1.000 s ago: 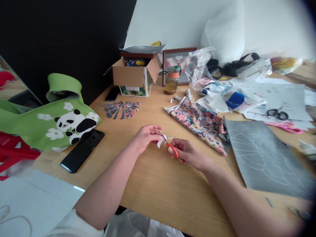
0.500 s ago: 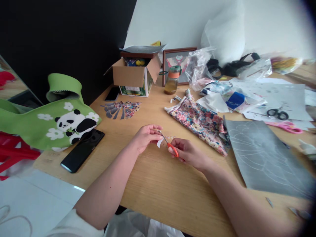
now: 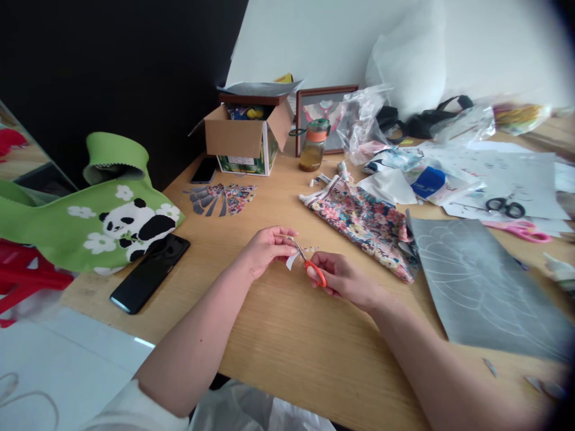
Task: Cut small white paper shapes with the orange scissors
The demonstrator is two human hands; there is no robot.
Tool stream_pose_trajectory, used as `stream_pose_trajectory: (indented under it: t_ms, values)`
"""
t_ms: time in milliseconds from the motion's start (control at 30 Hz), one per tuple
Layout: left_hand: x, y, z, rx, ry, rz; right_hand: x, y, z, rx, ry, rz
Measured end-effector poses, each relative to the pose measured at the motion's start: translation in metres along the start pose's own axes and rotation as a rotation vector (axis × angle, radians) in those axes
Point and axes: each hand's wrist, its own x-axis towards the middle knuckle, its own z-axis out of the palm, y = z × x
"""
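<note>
In the middle of the head view, my left hand (image 3: 268, 251) pinches a small piece of white paper (image 3: 291, 261), whose lower end hangs below the fingers. My right hand (image 3: 338, 273) is closed round the orange handles of small scissors (image 3: 316, 273). Their blades point up and left to the paper at my left fingertips; whether the blades are parted I cannot tell. Tiny scraps (image 3: 309, 248) lie on the wooden table (image 3: 287, 335) just behind the hands. To the right of them rests a floral cloth (image 3: 359, 221) with a striped band.
Farther back stand an open cardboard box (image 3: 236, 139) and a jar with an orange collar (image 3: 313, 146). Cut floral pieces (image 3: 224, 199) lie at the left, near a phone (image 3: 150, 274) and a green panda bag (image 3: 130, 221). A grey sheet (image 3: 480, 281) and pink-handled scissors (image 3: 521, 230) are on the right.
Both hands stay almost in place. The scissors and the hanging end of the paper have shifted very slightly.
</note>
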Motion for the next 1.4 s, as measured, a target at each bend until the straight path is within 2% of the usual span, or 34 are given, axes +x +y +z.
stream_pose_trajectory:
  t_ms: [733,833,933,1033,1100,1267,1400]
  values:
    - [0.000,0.000,0.000,-0.023,0.014,-0.006,0.001,-0.002,0.001,-0.016,0.108,-0.014]
    - [0.002,0.000,0.000,-0.047,0.047,-0.006,0.003,-0.001,0.001,0.016,0.200,-0.021]
    - [0.005,-0.001,-0.002,-0.088,0.126,0.037,0.005,0.002,0.000,0.006,0.397,-0.068]
    - [0.009,-0.001,-0.006,-0.130,0.226,0.081,0.007,0.008,-0.003,-0.126,0.604,-0.124]
    - [0.011,-0.001,-0.009,-0.140,0.272,0.098,0.008,0.011,-0.006,-0.258,0.678,-0.135]
    - [0.013,-0.001,-0.012,-0.149,0.305,0.131,0.006,0.015,-0.012,-0.645,0.715,-0.069]
    - [0.013,0.000,-0.013,-0.171,0.295,0.104,0.006,0.017,-0.014,-0.751,0.749,0.006]
